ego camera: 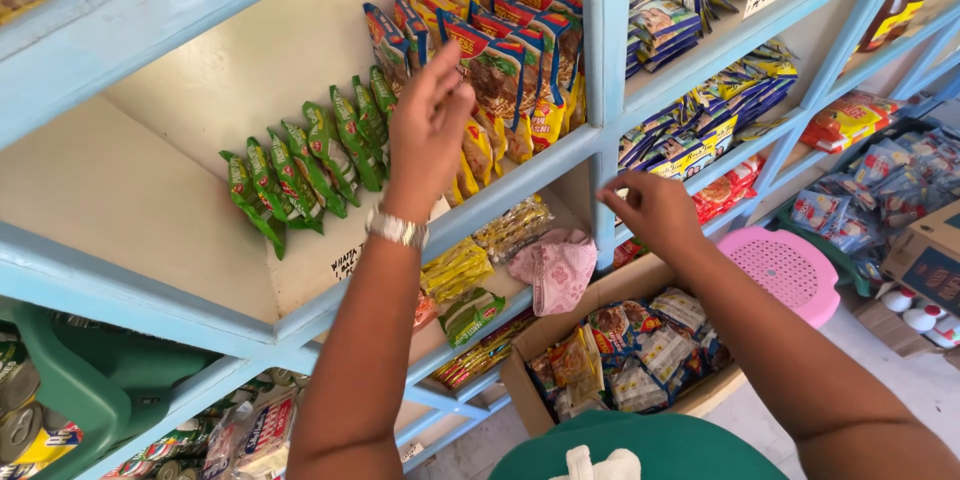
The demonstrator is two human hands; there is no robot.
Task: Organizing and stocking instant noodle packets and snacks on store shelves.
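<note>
**A:** what's closest to you there?

**B:** A cardboard box point(560, 335) full of snack packs, sitting low between my arms. My right hand point(655, 208) hangs just above it, wrist bent, fingers loosely curled and holding nothing, right by the blue shelf post point(605, 90).

**A:** and the left?

**B:** My left hand point(428, 130) is stretched up to the shelf, watch point(396, 228) on the wrist, fingers narrowed and touching the red and yellow packets point(500, 60) stood in a row. Green packets point(305, 165) lie just left of them, more rows on the shelves beyond.
</note>
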